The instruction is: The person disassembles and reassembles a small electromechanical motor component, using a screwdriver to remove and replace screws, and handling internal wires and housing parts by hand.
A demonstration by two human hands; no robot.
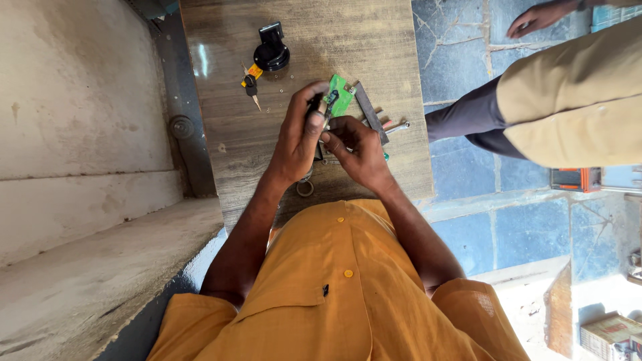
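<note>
My left hand point(299, 134) is closed around a small green circuit board point(340, 97) with a dark part on it, holding it above the wooden table point(227, 134). Just to its right, my right hand point(358, 150) has its fingers pinched together against the lower edge of that board; what it pinches is hidden. Beyond my hands, a black round lock cylinder point(271, 50) stands on the table, with a key on an orange tag point(251, 81) lying next to it.
A dark metal bar point(370, 110) and a silver wrench point(396, 126) lie right of my hands. A metal ring point(305, 188) sits near the table's front edge. Another person in a tan shirt point(575, 100) stands at right on the blue stone floor. A concrete ledge runs along the left.
</note>
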